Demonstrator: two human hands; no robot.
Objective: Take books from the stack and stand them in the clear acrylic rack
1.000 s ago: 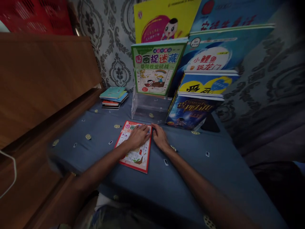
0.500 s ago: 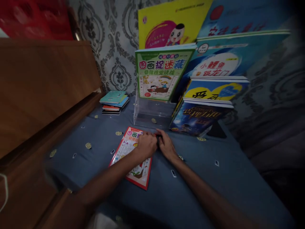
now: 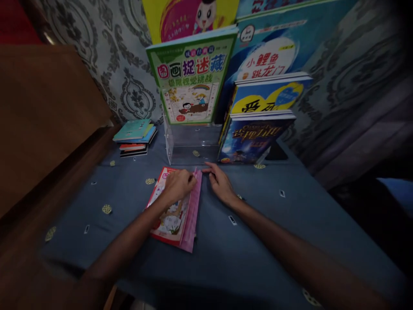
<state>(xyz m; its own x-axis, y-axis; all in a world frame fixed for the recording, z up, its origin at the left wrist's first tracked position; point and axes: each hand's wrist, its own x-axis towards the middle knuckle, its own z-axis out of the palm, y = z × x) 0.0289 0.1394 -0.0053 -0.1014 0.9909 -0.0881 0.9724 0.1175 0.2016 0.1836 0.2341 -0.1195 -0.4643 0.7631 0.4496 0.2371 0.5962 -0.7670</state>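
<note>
Our left hand is pinching the lifted cover of the red book by its right edge, pink paper showing. Our right hand is loosely open just beside the far corner. Worktop stretches wide rightward. Our knuckles hide the title; the yellow book is cut off up top.

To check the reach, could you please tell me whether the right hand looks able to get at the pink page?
Probably yes: the right hand sits close beside the pink page, with nothing visible blocking the way.
</note>
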